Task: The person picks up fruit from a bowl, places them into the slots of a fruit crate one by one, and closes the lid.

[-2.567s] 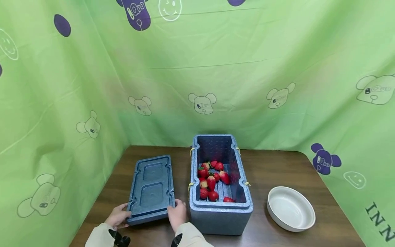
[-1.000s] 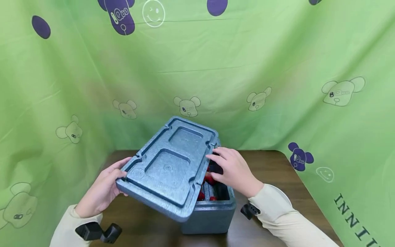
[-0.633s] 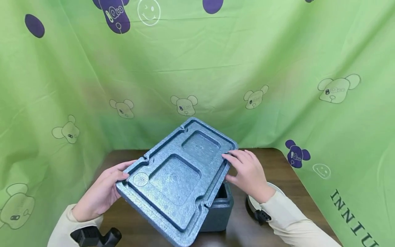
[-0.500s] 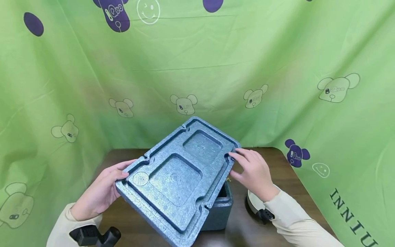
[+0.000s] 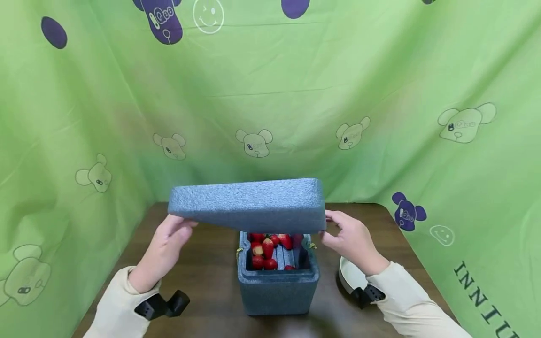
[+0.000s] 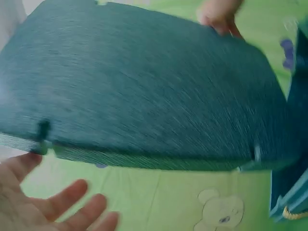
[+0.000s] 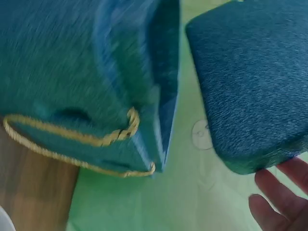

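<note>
A blue-grey foam lid (image 5: 249,197) is held up above a matching foam box (image 5: 279,295), its long side facing the head camera. My left hand (image 5: 162,246) is under the lid's left end. In the left wrist view a fingertip touches the edge of the lid (image 6: 144,82) near a notch, while the other fingers (image 6: 91,207) spread loosely away. At the opposite end my right hand (image 5: 352,241) pinches the lid's corner, its fingers (image 7: 276,187) on the edge. Red strawberries (image 5: 268,249) lie inside the open box; the lid hides its far part.
A white bowl (image 5: 351,274) stands right of the box, partly behind my right wrist. Yellow rope handles (image 7: 115,137) hang on the box's sides. The brown wooden table (image 5: 207,281) ends against a green printed curtain (image 5: 270,108).
Both hands have lifted the lid from the table left of the box to above it. Since half a second ago it has tipped over, its recessed face turned from view and the strawberries showing again.
</note>
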Tool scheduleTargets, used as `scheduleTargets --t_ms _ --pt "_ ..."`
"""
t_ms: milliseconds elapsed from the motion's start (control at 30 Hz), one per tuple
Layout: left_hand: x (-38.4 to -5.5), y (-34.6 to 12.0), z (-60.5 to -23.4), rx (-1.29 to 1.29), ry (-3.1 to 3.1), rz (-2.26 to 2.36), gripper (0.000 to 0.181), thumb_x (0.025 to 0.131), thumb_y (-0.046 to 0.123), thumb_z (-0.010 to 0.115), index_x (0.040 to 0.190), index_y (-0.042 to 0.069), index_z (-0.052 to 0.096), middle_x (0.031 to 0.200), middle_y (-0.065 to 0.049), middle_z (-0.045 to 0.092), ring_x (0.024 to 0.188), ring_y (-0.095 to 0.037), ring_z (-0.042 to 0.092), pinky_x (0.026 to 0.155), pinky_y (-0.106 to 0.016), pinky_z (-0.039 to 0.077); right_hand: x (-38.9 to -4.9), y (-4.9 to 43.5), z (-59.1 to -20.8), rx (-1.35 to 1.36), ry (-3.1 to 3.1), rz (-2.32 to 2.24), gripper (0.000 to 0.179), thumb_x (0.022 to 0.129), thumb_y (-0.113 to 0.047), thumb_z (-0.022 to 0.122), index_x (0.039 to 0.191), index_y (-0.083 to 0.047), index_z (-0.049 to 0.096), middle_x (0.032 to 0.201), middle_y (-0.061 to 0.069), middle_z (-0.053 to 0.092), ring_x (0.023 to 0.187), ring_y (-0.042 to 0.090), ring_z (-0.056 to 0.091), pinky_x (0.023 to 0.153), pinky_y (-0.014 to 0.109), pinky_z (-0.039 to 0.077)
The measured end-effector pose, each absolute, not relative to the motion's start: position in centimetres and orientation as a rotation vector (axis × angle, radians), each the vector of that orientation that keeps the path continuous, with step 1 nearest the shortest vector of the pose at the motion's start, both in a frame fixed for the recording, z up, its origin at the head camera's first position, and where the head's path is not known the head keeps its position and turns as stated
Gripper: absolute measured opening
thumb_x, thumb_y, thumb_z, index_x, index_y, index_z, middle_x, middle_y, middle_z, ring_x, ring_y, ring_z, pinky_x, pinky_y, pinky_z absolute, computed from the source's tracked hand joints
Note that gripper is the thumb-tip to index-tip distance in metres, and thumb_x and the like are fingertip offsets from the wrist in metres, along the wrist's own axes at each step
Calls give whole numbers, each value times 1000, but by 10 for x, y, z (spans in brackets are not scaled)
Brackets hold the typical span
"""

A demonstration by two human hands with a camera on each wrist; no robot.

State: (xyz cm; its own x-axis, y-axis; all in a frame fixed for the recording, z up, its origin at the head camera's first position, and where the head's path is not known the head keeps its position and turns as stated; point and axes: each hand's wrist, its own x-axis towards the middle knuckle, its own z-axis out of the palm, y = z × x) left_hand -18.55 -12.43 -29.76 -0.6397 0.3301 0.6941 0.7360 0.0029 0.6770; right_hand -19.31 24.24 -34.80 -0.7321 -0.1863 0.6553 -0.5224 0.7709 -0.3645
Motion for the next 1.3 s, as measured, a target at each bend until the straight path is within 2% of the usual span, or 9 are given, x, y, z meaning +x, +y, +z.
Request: scheduleTargets --t_ms 133,267,500,633,700,833,967,1167,1300 --pt "-195 -111 -306 -1088 -1878 -1610 59 85 -15 52 122 30 59 115 13 57 106 -2 54 91 -16 41 -190 238 -343 540 -2354 974 23 69 3 65 90 -4 69 82 2 69 71 8 64 62 27 53" --pt "-206 -97 -325 -1031 -1823 -1635 48 88 -3 62 123 30 59 113 16 58 104 -1 55 92 -16 42 -188 234 -342 588 -2277 1263 19 71 11 60 85 0 67 76 -1 67 69 0 62 59 18 50" --pt "-214 -76 -370 -926 -1827 -1665 51 73 -17 67 122 -2 59 110 15 59 99 -2 57 86 -18 45 -183 229 -357 556 -2209 1407 18 70 15 58 85 7 66 79 -19 62 70 -5 61 59 13 49" --pt "-213 -65 -388 -814 -1827 -1725 63 72 -20 66 128 8 58 107 19 62 93 0 59 82 -16 48 -182 226 -366 439 -2210 1492 23 75 13 60 97 11 62 81 -2 67 72 -4 60 62 13 48" --pt "-212 -60 -393 -722 -1776 -1777 64 74 -19 67 132 6 56 104 18 65 88 1 61 76 -15 49 -183 223 -371 362 -2199 1552 29 79 10 61 108 12 56 87 11 68 77 -4 58 67 13 48" --pt "-212 -49 -395 -517 -1713 -1923 48 81 -11 67 127 -14 53 104 -3 71 84 0 64 72 -16 51 -183 218 -383 335 -2168 1587 38 84 9 61 119 10 47 99 26 64 86 -3 57 73 12 47" --pt "-214 -44 -392 -388 -1791 -2057 46 87 -6 63 130 -16 48 112 -33 61 93 -2 64 78 -19 52 -184 216 -391 407 -2088 1551 38 86 11 58 123 14 48 98 19 64 85 -1 57 71 12 46" --pt "-213 -50 -394 -409 -1961 -2009 49 88 -6 60 134 -14 44 118 -35 56 99 3 60 81 -16 49 -186 216 -395 411 -2059 1627 39 88 12 52 127 16 47 98 -12 58 86 -4 54 73 11 44" --pt "-211 -56 -400 -549 -2069 -1952 53 89 -4 56 138 -14 37 131 -33 47 110 1 53 87 -15 45 -181 217 -405 389 -2142 1695 46 89 11 51 133 17 42 115 13 63 96 -8 54 78 10 45"
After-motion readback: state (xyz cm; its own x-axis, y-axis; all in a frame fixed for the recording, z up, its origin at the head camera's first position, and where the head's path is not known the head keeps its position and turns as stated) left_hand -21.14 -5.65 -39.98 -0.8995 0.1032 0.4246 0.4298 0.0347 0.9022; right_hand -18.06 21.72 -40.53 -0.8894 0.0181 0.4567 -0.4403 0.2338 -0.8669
